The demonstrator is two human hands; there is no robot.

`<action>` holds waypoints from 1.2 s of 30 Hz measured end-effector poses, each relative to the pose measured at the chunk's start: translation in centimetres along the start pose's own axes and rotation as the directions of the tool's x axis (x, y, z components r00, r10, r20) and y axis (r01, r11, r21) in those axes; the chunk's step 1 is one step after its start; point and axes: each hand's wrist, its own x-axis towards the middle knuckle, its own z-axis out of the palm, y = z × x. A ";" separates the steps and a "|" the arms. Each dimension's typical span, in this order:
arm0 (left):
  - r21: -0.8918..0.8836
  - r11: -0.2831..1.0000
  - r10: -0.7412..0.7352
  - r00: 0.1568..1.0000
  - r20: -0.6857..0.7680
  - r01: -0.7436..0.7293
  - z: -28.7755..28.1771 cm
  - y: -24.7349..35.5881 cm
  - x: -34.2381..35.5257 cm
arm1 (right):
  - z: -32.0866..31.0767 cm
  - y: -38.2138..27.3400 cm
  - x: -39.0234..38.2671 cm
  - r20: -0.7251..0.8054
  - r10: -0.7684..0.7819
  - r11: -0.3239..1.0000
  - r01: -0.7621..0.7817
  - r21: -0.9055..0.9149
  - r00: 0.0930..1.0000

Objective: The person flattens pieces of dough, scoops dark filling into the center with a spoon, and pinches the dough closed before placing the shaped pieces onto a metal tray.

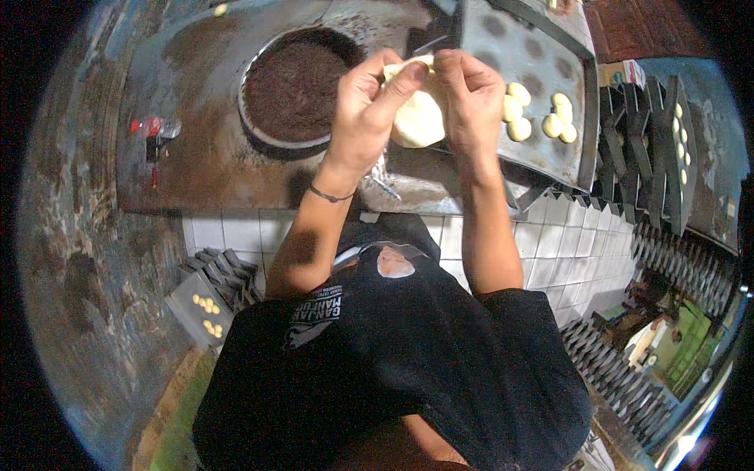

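My left hand (369,106) and my right hand (471,102) both grip a pale, soft piece of dough (418,123) over the worktop, with thumbs and fingers pinched at its upper edge. The dough hangs between my palms in a rounded flap. Just left of it is a wide round pan (294,86) full of dark brown crumbly filling. A metal utensil (382,184) lies below my hands, partly hidden. To the right, a metal tray (583,149) holds several small pale dough balls (518,128) in two clusters.
A bottle with a red label (157,126) sits on the stained worktop (188,180). Stacked dark trays (632,149) stand at the right, one bearing dough balls. More stacks (609,373) are lower right and a tray of dough pieces (188,310) lower left. White tiles (538,251) face the counter.
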 end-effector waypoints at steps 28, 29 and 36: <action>0.743 0.597 0.161 0.863 -0.479 0.302 -33.1 1.8 -16.2 | 0.4 26.0 -9.4 0.397 0.401 0.449 0.201 -0.871 0.826; 0.727 0.618 0.170 0.852 -0.495 0.300 -33.3 1.9 -16.3 | 1.4 26.5 -7.6 0.446 0.296 0.470 0.278 -0.838 0.844; 0.632 0.727 0.194 0.802 -0.565 0.269 -33.3 2.2 -15.8 | 7.6 31.4 0.3 0.594 0.244 0.397 0.480 -0.782 0.766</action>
